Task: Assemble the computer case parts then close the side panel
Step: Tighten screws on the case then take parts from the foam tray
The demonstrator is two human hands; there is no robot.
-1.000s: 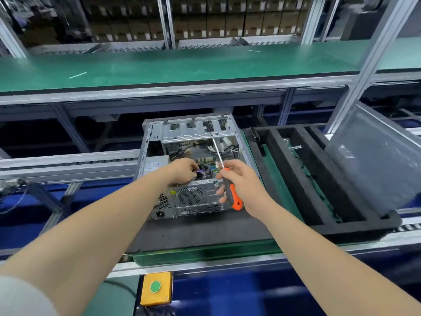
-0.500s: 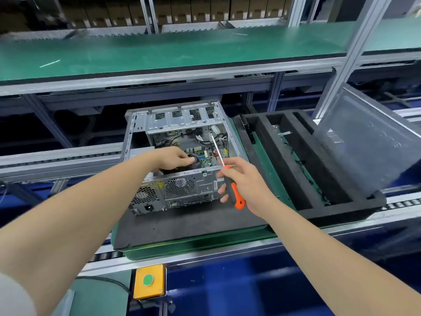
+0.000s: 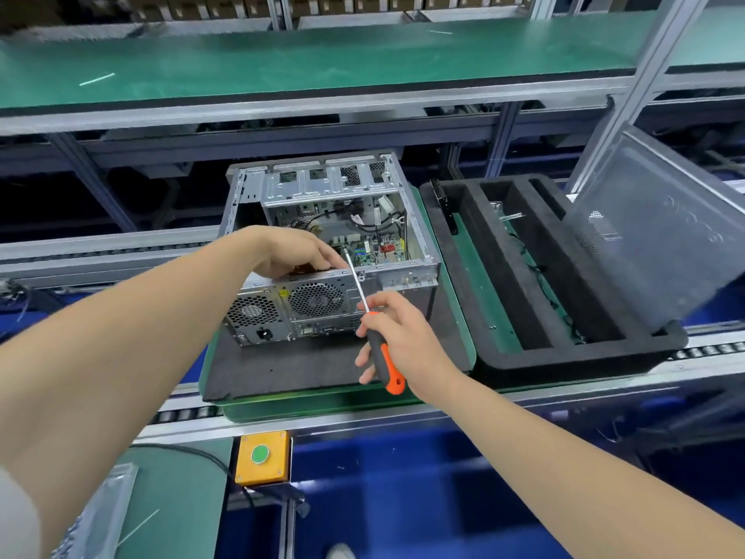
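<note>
Starting nearest: one yellow button box (image 3: 262, 457) with a single green button, at the conveyor's front edge.
Right hand (image 3: 407, 340): one, grip closed round the black-and-orange handle of one screwdriver (image 3: 379, 344); the shaft slants up-left, its tip inside the case opening beside the left fingers.
Left hand (image 3: 296, 252): one, fingers curled over the rear top edge of the case; what they pinch, cannot tell.
Computer case (image 3: 334, 252): one, open side up, two round fan grilles on its rear face, resting on one dark foam pad (image 3: 282, 369).
Foam tray (image 3: 536, 316): one, right of the case, with long slots.
Side panel (image 3: 661, 236): one, grey, leaning tilted on the tray's right end.
Worktop (image 3: 322, 62): one green shelf behind.
</note>
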